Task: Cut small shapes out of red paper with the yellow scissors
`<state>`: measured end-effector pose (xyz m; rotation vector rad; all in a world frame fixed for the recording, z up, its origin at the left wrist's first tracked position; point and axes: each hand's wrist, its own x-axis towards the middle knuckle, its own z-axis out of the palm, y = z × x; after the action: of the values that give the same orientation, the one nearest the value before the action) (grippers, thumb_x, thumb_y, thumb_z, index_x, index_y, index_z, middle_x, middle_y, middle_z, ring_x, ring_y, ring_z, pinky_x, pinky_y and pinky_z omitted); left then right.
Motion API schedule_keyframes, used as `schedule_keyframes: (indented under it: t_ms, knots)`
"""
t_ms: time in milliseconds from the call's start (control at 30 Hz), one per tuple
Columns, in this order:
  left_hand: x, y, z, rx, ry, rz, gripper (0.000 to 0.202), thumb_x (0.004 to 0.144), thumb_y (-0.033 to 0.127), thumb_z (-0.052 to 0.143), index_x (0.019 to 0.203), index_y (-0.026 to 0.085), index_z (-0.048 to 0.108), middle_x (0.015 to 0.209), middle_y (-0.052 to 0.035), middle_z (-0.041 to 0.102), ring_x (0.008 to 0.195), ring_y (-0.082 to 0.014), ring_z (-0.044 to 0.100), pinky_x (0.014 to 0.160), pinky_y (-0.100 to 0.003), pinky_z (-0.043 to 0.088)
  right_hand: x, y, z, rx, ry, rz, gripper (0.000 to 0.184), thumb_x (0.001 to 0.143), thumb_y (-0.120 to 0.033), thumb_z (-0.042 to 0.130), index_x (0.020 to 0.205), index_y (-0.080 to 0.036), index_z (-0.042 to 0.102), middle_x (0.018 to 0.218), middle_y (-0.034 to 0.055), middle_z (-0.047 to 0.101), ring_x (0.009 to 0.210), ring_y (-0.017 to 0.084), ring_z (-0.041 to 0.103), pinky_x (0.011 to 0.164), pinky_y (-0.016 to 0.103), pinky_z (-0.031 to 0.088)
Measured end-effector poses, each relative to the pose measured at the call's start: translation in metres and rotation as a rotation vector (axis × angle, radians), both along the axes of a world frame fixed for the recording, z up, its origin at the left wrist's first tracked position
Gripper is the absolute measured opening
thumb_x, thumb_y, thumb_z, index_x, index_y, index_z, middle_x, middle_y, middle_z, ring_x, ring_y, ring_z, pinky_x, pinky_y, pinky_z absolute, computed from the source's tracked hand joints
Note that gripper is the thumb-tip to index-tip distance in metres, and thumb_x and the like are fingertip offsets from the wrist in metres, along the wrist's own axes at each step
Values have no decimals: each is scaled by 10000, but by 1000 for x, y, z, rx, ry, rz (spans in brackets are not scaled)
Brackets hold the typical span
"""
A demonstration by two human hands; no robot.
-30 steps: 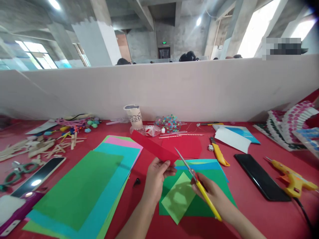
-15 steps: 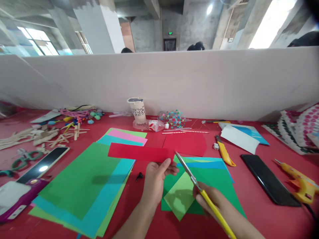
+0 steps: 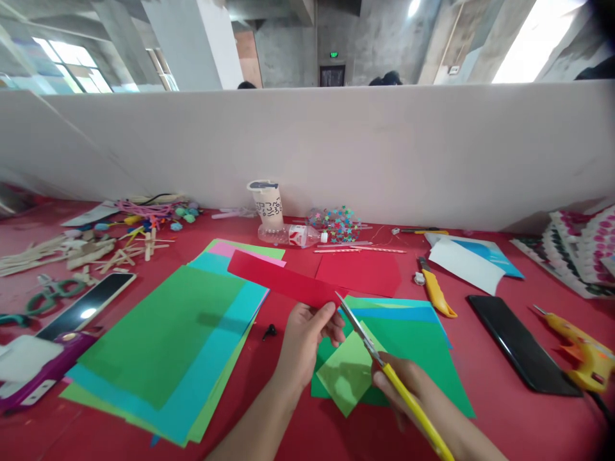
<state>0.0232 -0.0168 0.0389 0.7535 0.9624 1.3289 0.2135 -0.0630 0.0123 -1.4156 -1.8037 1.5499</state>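
A strip of red paper point(image 3: 281, 279) is pinched near its right end by my left hand point(image 3: 307, 336), thumb on top. The strip slants up to the left above the table. In my right hand point(image 3: 401, 384) is a pair of scissors point(image 3: 368, 342) with yellow handles. The blade tips point up-left and lie at the strip's right end; whether they are cutting into it I cannot tell. Below the blades a light green paper square point(image 3: 346, 374) rests on a stack of green and blue sheets point(image 3: 423, 358).
Left stands another stack of coloured sheets point(image 3: 163, 333), with a phone point(image 3: 89, 304) and green-handled scissors point(image 3: 52, 294) beyond. A black earbud point(image 3: 270, 331) lies between the stacks. Right are a yellow utility knife point(image 3: 436, 293), a black phone point(image 3: 521, 346) and a glue gun point(image 3: 583, 352). A cup point(image 3: 268, 205) stands at the back.
The red strip has tilted, its left end now higher and closer to the middle. Both hands stay nearly in place, and the view has shifted slightly.
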Motion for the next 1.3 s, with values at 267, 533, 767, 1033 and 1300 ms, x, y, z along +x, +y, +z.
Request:
schedule_keyframes:
  t_ms: [267,533,767,1033,1300]
  knots:
    - [6,-5,2,-17,23,-45,205,765,313,672,714,129,596,571,-10,636,428,-119,591,402,-203,432,-5,-3,2,-88,46,-22,478,851,-686,415,757,-217,433,487,-100,391,359,99,446,385,212,293]
    - [4,-4,1,-29,36,-51,192,764,304,666,709,134,597,564,-7,630,419,-110,575,384,-194,413,-4,-2,-2,-105,127,2,517,845,-725,360,747,-222,434,483,-109,343,338,91,421,369,208,286]
    - [4,-4,0,-37,69,-46,193,762,308,668,716,138,588,549,1,617,396,-109,562,378,-199,404,-5,-1,-10,-88,136,-12,535,822,-755,346,717,-235,408,432,-118,320,283,85,362,316,200,250]
    - [5,-4,-1,-25,100,-27,220,772,329,661,705,134,583,548,1,615,397,-110,565,386,-203,419,-7,-5,3,-67,76,-92,545,793,-772,383,698,-235,411,491,-102,365,349,86,386,397,215,299]
    - [5,-5,-1,-32,88,-22,212,759,321,670,709,137,576,548,-1,611,396,-109,560,382,-202,416,-5,-6,2,-93,63,-33,553,795,-773,371,707,-230,424,495,-90,390,361,106,453,385,221,296]
